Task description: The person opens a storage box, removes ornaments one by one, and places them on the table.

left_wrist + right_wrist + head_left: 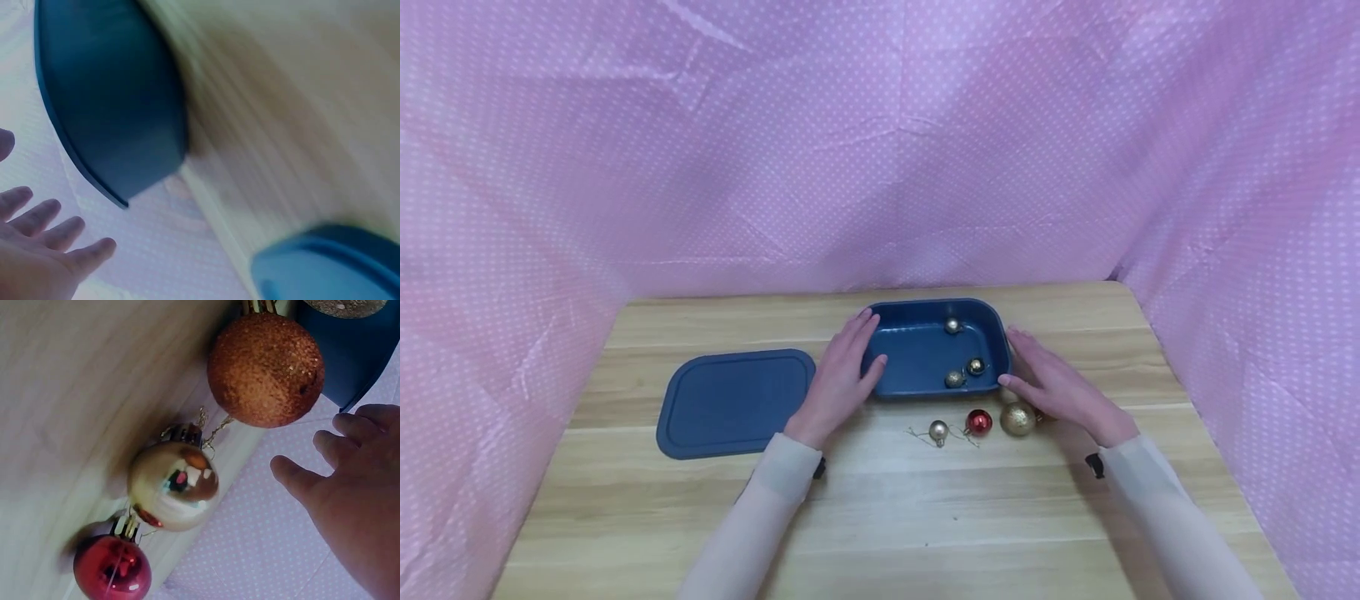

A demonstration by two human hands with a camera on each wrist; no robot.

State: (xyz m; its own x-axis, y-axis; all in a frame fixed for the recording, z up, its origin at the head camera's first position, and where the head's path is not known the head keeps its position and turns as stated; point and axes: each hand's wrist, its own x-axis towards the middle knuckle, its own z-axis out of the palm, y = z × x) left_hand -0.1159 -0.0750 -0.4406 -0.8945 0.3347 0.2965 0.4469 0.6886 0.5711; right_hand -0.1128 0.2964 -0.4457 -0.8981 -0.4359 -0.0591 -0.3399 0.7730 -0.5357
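Pink dotted cloth backs the wooden surface. Your left hand and right hand flank the blue box, their fingers loosely extended.

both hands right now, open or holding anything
Left hand: open, at one end of the blue container.
Right hand: open, at the other end.

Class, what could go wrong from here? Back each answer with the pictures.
The glittery gold bauble lies near the right grip; a bump might set it rolling.

The three small baubles inside the blue container could roll if it tilts.

Sliding the container toward the person might push the red bauble in front.
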